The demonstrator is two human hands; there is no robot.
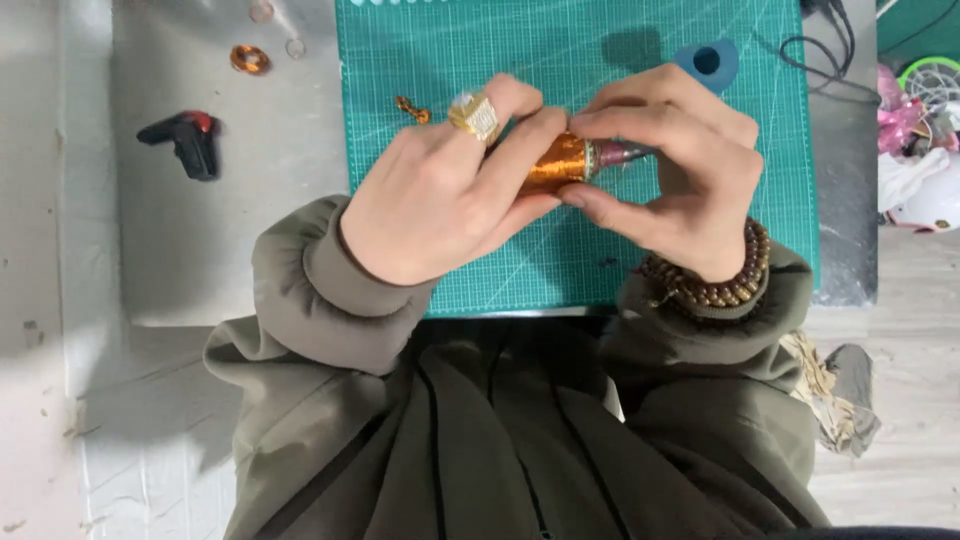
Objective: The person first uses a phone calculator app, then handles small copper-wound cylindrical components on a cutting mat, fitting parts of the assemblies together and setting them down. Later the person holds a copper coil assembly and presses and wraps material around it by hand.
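Our fingers (530, 135) are pressed together around a small spool of copper-coloured wire (556, 163), which we hold in the air just above the middle of the green cutting mat (600, 60). The left hand (440, 190) wraps the spool from nine o'clock, its index finger laid over the top of the winding and its thumb underneath, so the coil seems to be kept from turning or slipping. The right hand (680, 170) closes in from three o'clock, its fingertips pinching the darker pointed end (622, 153) that sticks out of the spool; both hands meet on the one object, which we judge lets one steady it while the other works its tip. A chunky gold ring (477, 117) sits on the left hand, and a bracelet of brown beads (720, 285) circles the right wrist at five o'clock from the spool. On the mat at ten o'clock from the spool lies a small twisted piece of copper wire (411, 109), near but apart from the hands. Further off at ten o'clock, on the grey counter (250, 250) beside the mat, rest a little coil of copper wire (249, 59) and a black tool with a red part (185, 138), both well apart from us, set aside but within reach. At one o'clock a blue ring-shaped object (708, 62) lies on the mat, with black cables (820, 50) beyond it.
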